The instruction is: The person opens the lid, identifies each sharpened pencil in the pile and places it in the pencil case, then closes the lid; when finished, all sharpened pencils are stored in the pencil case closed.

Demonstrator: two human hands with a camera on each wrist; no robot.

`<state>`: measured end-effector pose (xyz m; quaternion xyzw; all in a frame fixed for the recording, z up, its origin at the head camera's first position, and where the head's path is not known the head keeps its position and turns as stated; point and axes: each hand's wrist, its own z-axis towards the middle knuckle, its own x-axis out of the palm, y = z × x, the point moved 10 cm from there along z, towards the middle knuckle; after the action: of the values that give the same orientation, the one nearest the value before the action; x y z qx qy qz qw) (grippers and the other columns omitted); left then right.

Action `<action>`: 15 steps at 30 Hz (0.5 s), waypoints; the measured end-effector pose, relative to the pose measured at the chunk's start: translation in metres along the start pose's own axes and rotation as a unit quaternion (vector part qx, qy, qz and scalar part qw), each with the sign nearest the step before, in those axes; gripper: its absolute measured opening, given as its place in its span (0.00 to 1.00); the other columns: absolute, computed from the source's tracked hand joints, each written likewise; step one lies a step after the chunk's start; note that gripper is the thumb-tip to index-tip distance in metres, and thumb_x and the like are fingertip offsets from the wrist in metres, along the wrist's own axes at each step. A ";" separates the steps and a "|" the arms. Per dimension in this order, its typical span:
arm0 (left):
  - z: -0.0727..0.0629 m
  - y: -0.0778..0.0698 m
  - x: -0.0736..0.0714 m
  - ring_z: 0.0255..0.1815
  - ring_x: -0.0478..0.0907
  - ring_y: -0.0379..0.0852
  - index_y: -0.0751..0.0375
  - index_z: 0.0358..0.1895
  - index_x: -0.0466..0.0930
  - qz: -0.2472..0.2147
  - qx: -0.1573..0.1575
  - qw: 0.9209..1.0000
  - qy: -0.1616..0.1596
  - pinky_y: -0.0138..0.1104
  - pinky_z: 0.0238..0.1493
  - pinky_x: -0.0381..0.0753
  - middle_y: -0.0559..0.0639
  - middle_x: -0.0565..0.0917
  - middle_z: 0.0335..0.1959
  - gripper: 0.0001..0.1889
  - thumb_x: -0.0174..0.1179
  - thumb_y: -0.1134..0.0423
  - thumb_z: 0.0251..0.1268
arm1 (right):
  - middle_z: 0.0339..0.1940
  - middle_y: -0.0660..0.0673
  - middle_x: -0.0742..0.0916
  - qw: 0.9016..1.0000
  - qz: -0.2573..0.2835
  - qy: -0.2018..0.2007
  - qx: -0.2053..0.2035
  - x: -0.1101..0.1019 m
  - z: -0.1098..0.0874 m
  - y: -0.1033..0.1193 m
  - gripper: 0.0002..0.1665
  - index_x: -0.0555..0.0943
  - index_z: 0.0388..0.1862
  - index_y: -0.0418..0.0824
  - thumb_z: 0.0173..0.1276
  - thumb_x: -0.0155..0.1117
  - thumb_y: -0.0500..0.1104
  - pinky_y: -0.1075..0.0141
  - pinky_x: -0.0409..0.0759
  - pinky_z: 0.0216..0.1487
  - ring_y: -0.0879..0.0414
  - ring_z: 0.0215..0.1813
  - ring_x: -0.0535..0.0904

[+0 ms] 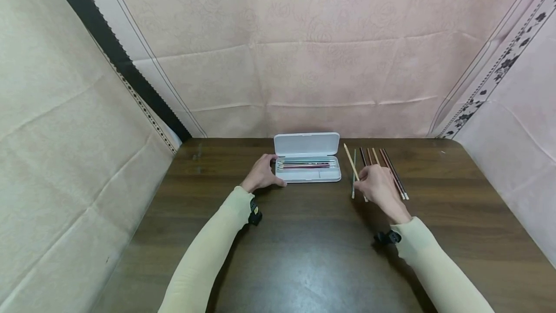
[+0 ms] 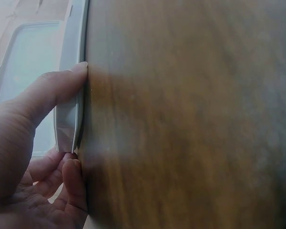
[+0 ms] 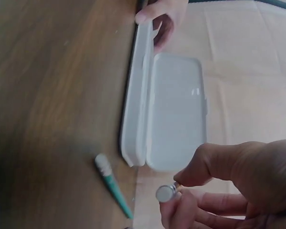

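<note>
A white plastic pencil case (image 1: 299, 176) lies with its lid (image 1: 306, 145) raised, and several pencils (image 1: 304, 164) rest inside. My left hand (image 1: 264, 174) grips the case's left end, thumb (image 2: 71, 78) along the front wall and fingers curled at the end. Between thumb and fingers, my right hand (image 1: 379, 186) pinches a light wood-coloured pencil (image 1: 350, 159) by its end with the white eraser (image 3: 165, 193); it is lifted at a tilt right of the case. A green pencil (image 3: 113, 191) lies on the table beneath it.
Several more pencils (image 1: 394, 174), dark and light, lie on the brown wooden table (image 1: 304, 245) around and beyond my right hand. Pale cloth (image 1: 304, 76) hangs behind the table's far edge and on both sides.
</note>
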<state>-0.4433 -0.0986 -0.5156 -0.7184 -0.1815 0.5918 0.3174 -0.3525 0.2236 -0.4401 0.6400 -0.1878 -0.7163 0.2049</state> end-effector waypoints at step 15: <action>0.000 0.000 0.000 0.62 0.76 0.56 0.60 0.79 0.69 -0.001 0.001 1.000 0.001 0.50 0.72 0.80 0.58 0.77 0.71 0.51 0.87 0.55 0.52 | 0.33 0.38 0.92 0.993 0.059 0.009 -0.099 0.011 0.005 0.048 0.08 0.91 0.43 0.30 0.68 0.69 0.31 0.65 0.75 0.32 0.52 0.31 0.81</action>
<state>-0.4433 -0.0989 -0.5158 -0.7186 -0.1813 0.5906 0.3193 -0.3563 0.1772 -0.4236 0.6105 -0.1518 -0.7124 0.3110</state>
